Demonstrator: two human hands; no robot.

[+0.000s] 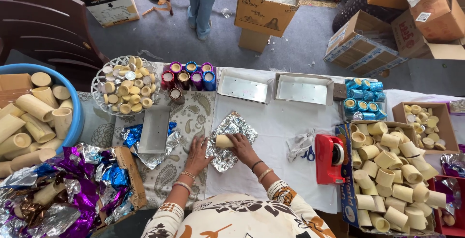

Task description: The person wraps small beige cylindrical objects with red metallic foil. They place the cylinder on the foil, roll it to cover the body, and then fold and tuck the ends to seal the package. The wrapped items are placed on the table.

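A cream cylinder-shaped cup (224, 141) lies on its side on a crinkled silver foil sheet (236, 126) on the white cloth. My right hand (243, 148) grips the cup's right end with fingers curled over it. My left hand (197, 153) rests flat at the foil's left edge, fingers spread, pressing the sheet down. Both wrists wear bangles.
A red tape dispenser (330, 158) and scissors (307, 153) lie to the right, beside a box of cream cups (390, 180). Foil-wrapped cups (188, 77), a dish of small lids (126, 89), two grey trays (243, 88) stand behind. A blue tub (73, 122) sits left. A person's legs (202, 3) stand beyond the table.
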